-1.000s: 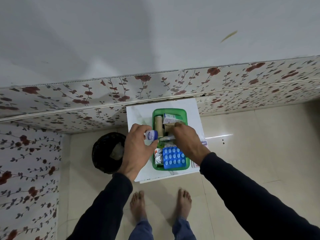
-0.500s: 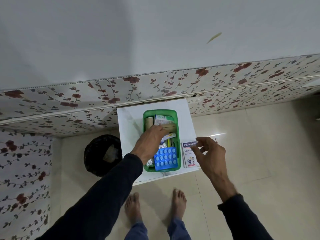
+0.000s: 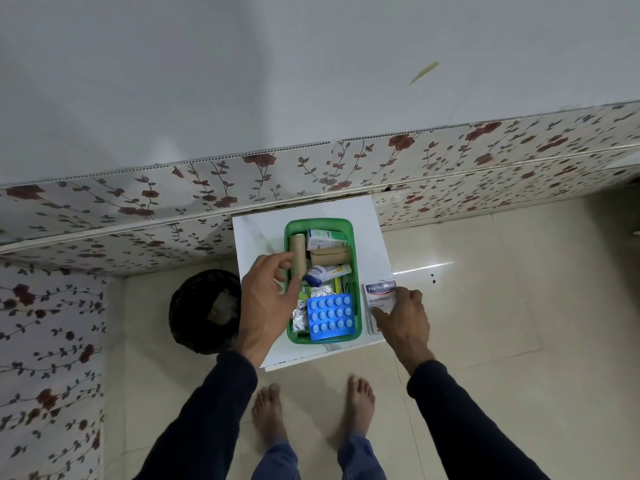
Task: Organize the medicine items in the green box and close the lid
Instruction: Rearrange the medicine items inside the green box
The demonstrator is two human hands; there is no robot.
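The green box point(image 3: 355, 258) stands open on a small white table point(image 3: 258, 237). Inside lie two beige bandage rolls point(image 3: 298, 254), a white carton point(image 3: 323, 239), a white tube with a blue cap point(image 3: 323, 273), foil strips point(image 3: 299, 318) and a blue blister pack point(image 3: 330, 317). My left hand point(image 3: 268, 303) hovers over the box's left edge, fingers apart and empty. My right hand point(image 3: 401, 315) rests its fingertips on a white Hansaplast plaster box point(image 3: 379, 294) lying on the table right of the green box. No lid is in sight.
A black waste bin point(image 3: 204, 310) stands on the floor left of the table. A floral-panelled wall point(image 3: 173, 209) runs behind the table and along the left. My bare feet point(image 3: 311, 407) are on the tiled floor below the table's front edge.
My left hand has drawn back from inside the box to its left edge, leaving the blue-capped tube in the box. My right hand has come down onto the plaster box.
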